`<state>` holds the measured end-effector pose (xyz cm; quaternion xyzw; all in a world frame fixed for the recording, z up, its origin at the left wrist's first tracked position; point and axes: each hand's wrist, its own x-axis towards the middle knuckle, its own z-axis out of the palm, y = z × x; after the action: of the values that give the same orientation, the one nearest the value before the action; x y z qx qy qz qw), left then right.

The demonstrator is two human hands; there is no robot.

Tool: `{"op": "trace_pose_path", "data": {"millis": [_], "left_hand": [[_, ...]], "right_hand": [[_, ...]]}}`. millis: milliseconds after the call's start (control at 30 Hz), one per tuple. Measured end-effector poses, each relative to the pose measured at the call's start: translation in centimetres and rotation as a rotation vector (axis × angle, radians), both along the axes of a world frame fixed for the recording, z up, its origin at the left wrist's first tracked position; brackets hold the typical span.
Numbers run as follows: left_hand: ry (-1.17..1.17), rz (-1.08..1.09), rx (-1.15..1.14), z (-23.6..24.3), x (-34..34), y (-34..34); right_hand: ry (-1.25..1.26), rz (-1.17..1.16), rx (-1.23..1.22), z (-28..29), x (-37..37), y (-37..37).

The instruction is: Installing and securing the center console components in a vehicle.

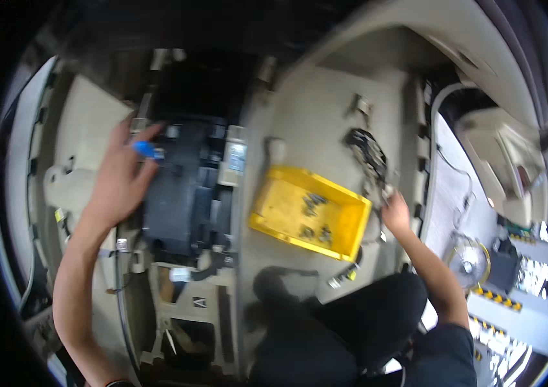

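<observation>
My left hand [118, 177] reaches over the left edge of the black centre console unit [174, 193]. Between its thumb and index finger sits a small blue piece [144, 149] with a pale tip; blur hides its kind. To the right, my right hand [396, 211] is closed at the lower end of a dark wiring harness [369, 151] that lies on the beige car floor. A yellow bin [306, 213] with several small metal parts [316, 203] stands on the floor between my hands.
A beige door panel [496, 161] stands open at the right, beyond the sill. Outside are a round fan [468, 263] and a yellow-and-black striped edge [496, 298]. A connector with a yellow tag [345, 277] lies below the bin, near my dark-clothed knee [377, 309].
</observation>
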<state>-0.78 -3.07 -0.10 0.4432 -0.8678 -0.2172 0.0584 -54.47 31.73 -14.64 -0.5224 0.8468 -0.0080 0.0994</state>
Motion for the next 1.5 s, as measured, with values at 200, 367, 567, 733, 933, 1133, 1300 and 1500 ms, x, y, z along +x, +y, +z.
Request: {"op": "trace_pose_path", "data": {"millis": [200,367,567,733,933,1133,1300,1500], "left_hand": [[0.088,-0.038,-0.161,-0.3,-2.3,-2.5],[0.239,0.007,-0.095,-0.9,-3.0,-3.5],[0.246,0.067,-0.062,-1.4,-3.0,-3.4],[0.289,0.094,-0.056,-2.5,-3.0,-3.4],[0.422,0.096,-0.043,-2.6,-3.9,-3.7],[0.448,0.144,-0.024,-3.4,-3.9,-3.5],[0.467,0.168,-0.027,-3.7,-3.4,-3.1],[0.577,0.209,-0.069,-4.7,-3.9,-2.9]], "right_hand": [[0.203,0.496,0.551,3.4,1.4,10.1],[0.293,0.693,0.738,2.3,-0.3,9.9],[0.220,0.870,0.593,4.2,-0.7,9.8],[-0.086,0.628,0.565,7.6,-1.4,11.1],[-0.499,0.041,0.151,18.6,3.7,3.3],[-0.861,-0.058,-0.029,26.4,13.5,-10.5],[-1.347,0.041,-0.063,26.3,19.7,-19.1],[-1.526,0.140,0.133,23.0,22.5,-27.2]]}}
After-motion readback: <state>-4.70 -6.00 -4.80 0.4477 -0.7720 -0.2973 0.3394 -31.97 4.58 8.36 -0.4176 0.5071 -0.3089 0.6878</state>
